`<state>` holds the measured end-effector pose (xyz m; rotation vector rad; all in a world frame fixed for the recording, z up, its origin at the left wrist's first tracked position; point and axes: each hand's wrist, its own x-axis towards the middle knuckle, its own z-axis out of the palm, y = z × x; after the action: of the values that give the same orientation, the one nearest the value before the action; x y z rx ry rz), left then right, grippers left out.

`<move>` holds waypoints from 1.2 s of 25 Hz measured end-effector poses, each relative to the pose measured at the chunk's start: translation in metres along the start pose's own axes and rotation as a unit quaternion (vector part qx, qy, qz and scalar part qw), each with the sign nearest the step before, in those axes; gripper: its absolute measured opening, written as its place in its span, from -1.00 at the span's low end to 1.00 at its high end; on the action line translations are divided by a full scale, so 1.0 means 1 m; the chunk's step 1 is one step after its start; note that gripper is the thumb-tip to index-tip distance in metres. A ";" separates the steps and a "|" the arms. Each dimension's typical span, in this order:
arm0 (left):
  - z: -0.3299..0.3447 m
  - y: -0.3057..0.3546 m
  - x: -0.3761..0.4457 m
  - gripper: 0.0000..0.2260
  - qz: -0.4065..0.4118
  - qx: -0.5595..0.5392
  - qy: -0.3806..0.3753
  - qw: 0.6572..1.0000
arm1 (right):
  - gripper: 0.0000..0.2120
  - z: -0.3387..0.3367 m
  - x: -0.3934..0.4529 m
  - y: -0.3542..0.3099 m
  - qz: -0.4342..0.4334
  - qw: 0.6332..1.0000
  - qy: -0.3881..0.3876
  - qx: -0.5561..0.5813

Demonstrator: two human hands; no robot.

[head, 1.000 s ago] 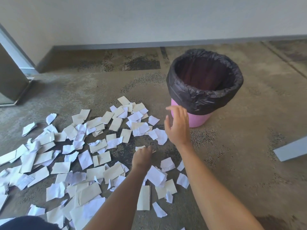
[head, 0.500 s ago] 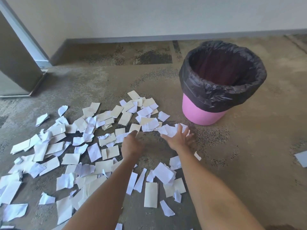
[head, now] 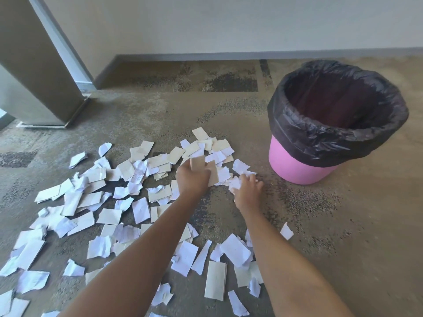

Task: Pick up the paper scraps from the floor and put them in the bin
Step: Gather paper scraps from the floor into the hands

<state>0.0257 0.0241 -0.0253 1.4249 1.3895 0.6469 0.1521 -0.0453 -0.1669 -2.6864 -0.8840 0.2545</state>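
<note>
Several white and cream paper scraps lie scattered over the floor, from the left edge to just in front of the bin. The pink bin, lined with a black bag, stands upright at the right, its mouth open. My left hand grips a couple of cream scraps that stick up past its fingers. My right hand reaches down on the floor near the bin's base, its fingers curled round a crumpled white scrap.
A grey door or panel with a metal frame stands at the far left. A pale wall with a dark skirting board runs along the back. Bare mottled floor stretches to the right of my arms.
Both hands moved forward to the scraps near the bin. The left hand took up cream scraps; the right hand, open in the air before, came down and closed on a white scrap.
</note>
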 end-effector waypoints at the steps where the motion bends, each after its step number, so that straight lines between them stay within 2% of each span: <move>1: 0.005 0.010 -0.001 -0.83 0.002 -0.023 -0.010 1.000 | -0.57 -0.003 0.003 0.001 -0.004 1.000 -0.009 0.009; 6: 0.033 0.073 -0.016 -0.77 0.010 -0.154 -0.090 0.984 | -0.63 -0.014 0.001 0.009 0.037 0.985 -0.035 0.166; 10: 0.061 0.141 -0.042 -0.74 0.050 -0.200 -0.160 0.965 | -0.72 -0.030 -0.010 0.018 0.101 0.962 -0.045 0.249; 14: 0.111 0.192 -0.070 -0.68 0.072 -0.165 -0.244 0.953 | -0.68 -0.060 -0.018 0.016 0.092 0.944 0.016 0.316; 17: 0.149 0.210 -0.079 -0.65 0.102 -0.093 -0.272 0.952 | -0.74 -0.080 -0.016 0.004 0.064 0.931 0.045 0.357; 20: 0.163 0.218 -0.082 -0.48 0.161 -0.029 -0.289 0.943 | -0.75 -0.109 -0.017 -0.003 0.012 0.910 0.073 0.407; 22: 0.158 0.220 -0.075 -0.49 0.204 -0.015 -0.272 0.940 | -0.78 -0.134 -0.015 -0.002 -0.050 0.912 0.146 0.379; 24: 0.146 0.221 -0.061 -0.65 0.236 -0.022 -0.210 0.949 | -0.81 -0.160 -0.011 -0.001 -0.137 0.898 0.250 0.335; 26: 0.129 0.219 -0.043 -0.80 0.241 -0.064 -0.133 0.959 | -0.86 -0.184 -0.005 -0.002 -0.193 0.875 0.313 0.316; 28: 0.109 0.213 -0.023 -0.84 0.229 -0.099 -0.071 0.966 | -0.88 -0.211 0.000 -0.003 -0.223 0.855 0.354 0.306; 30: 0.089 0.196 -0.008 -0.81 0.209 -0.102 -0.038 0.972 | -0.88 -0.238 0.006 0.003 -0.207 0.841 0.398 0.301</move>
<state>0.1836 0.0232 0.1206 1.5682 0.9355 0.9638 0.2200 -0.0973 0.0551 -1.6881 -0.8671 -0.5603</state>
